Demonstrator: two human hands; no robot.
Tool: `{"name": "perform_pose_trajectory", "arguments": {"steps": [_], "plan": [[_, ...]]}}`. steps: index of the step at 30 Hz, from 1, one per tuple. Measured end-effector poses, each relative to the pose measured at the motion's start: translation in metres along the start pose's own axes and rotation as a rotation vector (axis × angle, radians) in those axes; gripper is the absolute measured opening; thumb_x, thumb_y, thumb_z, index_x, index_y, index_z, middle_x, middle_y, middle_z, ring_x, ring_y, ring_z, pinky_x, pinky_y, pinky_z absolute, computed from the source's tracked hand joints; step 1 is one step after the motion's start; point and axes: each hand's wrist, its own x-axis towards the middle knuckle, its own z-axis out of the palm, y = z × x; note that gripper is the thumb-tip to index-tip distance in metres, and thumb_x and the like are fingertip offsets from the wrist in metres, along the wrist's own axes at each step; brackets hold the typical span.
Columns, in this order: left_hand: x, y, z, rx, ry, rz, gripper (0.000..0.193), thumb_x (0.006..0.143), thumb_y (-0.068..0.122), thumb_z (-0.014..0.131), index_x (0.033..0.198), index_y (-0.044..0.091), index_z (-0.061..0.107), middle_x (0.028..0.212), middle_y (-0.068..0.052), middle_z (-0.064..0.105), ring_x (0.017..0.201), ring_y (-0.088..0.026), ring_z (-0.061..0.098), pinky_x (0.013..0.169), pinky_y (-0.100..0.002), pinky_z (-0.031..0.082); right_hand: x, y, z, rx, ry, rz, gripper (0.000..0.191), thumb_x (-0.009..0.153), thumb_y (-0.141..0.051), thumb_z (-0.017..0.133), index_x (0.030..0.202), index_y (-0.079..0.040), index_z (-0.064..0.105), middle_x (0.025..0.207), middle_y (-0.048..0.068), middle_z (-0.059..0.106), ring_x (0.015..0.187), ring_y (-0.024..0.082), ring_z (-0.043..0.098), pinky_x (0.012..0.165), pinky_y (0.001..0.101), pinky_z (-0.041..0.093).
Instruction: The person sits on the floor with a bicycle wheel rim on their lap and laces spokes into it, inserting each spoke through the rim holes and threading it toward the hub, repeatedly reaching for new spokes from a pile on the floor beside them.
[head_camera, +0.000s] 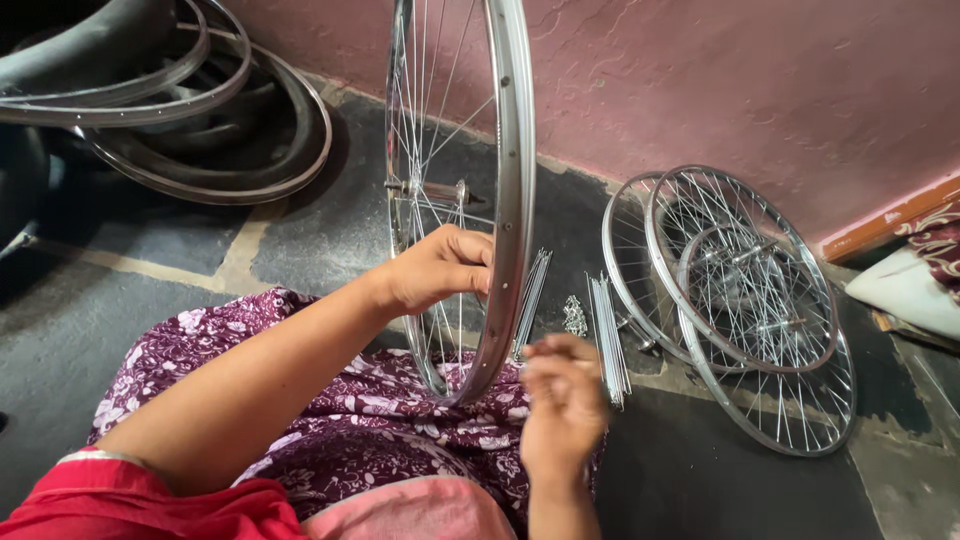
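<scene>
**Hands at a spoked wheel on the lap**

Nearest, the right hand (562, 400) hovers just right of the rim, fingertips pinched together; it is blurred, so what they pinch cannot be told. The left hand (440, 268) reaches among the spokes of the bicycle wheel (512, 200), fingers curled around them beside the rim. The wheel stands upright, its lower edge resting on the flowered cloth (380, 420) over the person's lap. Just beyond, loose spokes (610, 335) lie in bundles on the floor (120, 320), with a small heap of metal bits (575, 316) between them. Farther right, finished wheels (745, 300) lean stacked against the pink wall (720, 80). Far left, tyres and bare rims (200, 110) lie piled.
</scene>
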Motion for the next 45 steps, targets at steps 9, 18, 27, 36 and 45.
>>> {"name": "perform_pose_trajectory", "arguments": {"steps": [9, 18, 27, 36, 45], "plan": [[0.004, -0.001, 0.018, -0.041, 0.021, 0.046, 0.016, 0.095, 0.016, 0.077, 0.101, 0.001, 0.076, 0.104, -0.003, 0.069, 0.091, -0.012, 0.063, 0.081, -0.029, 0.052, 0.038, -0.040, 0.020, -0.463, 0.072, -0.276, 0.020, 0.094, 0.008, 0.071, 0.113, 0.001, 0.067, 0.107, 0.011, 0.072, 0.093, 0.019, 0.072, 0.083, 0.0303, 0.061], [0.008, -0.005, 0.019, -0.052, 0.060, 0.052, 0.018, 0.096, 0.016, 0.076, 0.104, 0.000, 0.075, 0.107, -0.006, 0.070, 0.101, -0.016, 0.067, 0.092, -0.034, 0.056, 0.055, -0.045, 0.039, -0.691, 0.063, -0.471, 0.015, 0.096, 0.004, 0.075, 0.109, -0.002, 0.070, 0.115, 0.013, 0.060, 0.097, 0.022, 0.066, 0.083, 0.0313, 0.058], [0.016, -0.011, 0.024, -0.060, 0.064, 0.068, 0.019, 0.096, 0.016, 0.076, 0.106, 0.000, 0.075, 0.110, -0.006, 0.070, 0.104, -0.016, 0.067, 0.096, -0.033, 0.055, 0.063, -0.048, 0.039, -0.892, 0.066, -0.671, 0.016, 0.094, 0.006, 0.077, 0.106, 0.000, 0.069, 0.111, 0.011, 0.064, 0.099, 0.026, 0.068, 0.085, 0.0367, 0.057], [0.025, -0.017, 0.025, -0.029, 0.070, 0.075, 0.018, 0.097, 0.016, 0.076, 0.105, 0.001, 0.075, 0.111, -0.004, 0.070, 0.104, -0.014, 0.066, 0.095, -0.032, 0.054, 0.067, -0.060, 0.028, -0.995, -0.056, -0.738, 0.020, 0.091, 0.007, 0.078, 0.109, 0.000, 0.071, 0.113, 0.010, 0.066, 0.105, 0.028, 0.067, 0.091, 0.0393, 0.056], [0.035, -0.012, 0.027, -0.052, -0.053, 0.075, 0.023, 0.094, 0.018, 0.079, 0.111, 0.002, 0.074, 0.112, -0.004, 0.069, 0.106, -0.014, 0.065, 0.098, -0.032, 0.053, 0.066, -0.060, 0.015, -1.015, -0.052, -0.729, 0.024, 0.092, 0.006, 0.071, 0.115, -0.002, 0.070, 0.125, 0.013, 0.061, 0.117, 0.034, 0.060, 0.100, 0.0446, 0.051]]}}
